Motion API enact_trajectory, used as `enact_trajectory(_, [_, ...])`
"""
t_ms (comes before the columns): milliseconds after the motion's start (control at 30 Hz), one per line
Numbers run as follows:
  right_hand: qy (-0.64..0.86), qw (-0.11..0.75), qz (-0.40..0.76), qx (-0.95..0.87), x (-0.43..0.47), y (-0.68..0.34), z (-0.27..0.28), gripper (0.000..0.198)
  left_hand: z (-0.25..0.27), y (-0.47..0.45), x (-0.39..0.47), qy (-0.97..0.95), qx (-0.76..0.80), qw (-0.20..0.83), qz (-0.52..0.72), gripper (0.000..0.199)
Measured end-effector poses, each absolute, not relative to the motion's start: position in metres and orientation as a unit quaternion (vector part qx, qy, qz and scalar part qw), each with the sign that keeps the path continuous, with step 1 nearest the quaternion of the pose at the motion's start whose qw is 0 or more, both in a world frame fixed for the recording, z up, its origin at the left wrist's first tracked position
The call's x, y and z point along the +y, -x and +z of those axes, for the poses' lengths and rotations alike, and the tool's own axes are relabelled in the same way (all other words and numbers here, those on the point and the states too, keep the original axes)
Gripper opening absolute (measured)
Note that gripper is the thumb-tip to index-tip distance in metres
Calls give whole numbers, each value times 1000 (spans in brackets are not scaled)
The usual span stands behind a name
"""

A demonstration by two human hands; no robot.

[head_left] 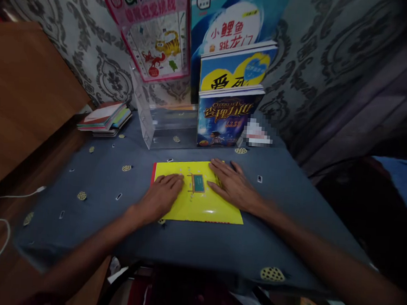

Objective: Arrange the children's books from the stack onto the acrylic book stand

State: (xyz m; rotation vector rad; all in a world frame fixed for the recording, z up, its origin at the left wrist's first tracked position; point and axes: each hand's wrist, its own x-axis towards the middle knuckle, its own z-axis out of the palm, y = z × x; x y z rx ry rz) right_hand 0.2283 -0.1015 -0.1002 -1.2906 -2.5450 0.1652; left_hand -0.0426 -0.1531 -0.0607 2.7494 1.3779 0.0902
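Note:
A bright yellow book (209,207) lies flat on the cloth-covered table, with a small green chalkboard picture in its middle and a red strip at its left edge. My left hand (162,197) rests on the book's left part, fingers lying flat against the cover. On its upper right part lies my right hand (234,186), fingers stretched out and thumb apart, pressing on the cover. Each hand hides part of the cover and grasps nothing.
Behind the book stands a clear book rack (148,129) holding a dark blue book (226,119), a blue-and-yellow book (212,72), a teal book (198,26) and a pink book (155,47). Several books (103,117) are stacked at the back left. A white cable (8,227) hangs at left.

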Motion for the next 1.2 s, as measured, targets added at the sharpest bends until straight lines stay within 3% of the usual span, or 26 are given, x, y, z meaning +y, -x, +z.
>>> enact_trajectory(467, [455,122,72,-879,-103,-229,-92,60,-81,66,-85,-897,376,132,190,34])
enact_trajectory(633, [452,98,57,-885,-107,-200,-73,48,-84,67,-85,-892,374,141,211,37])
enact_trajectory(767, [377,92,100,-916,-125,-165,-60,39,-86,67,-86,-894,369,136,214,37])
enact_trajectory(933, [172,111,204,-957,-182,-141,-47,32,-91,67,-87,-893,373,118,224,38])
enact_trajectory(1067, [17,36,273,-961,-227,-138,-35,22,-93,67,-88,-892,382,104,219,36])
enact_trajectory(1200, [-2,-80,279,-957,-254,-143,-52,20,-89,65,-90,-895,387,80,206,34])
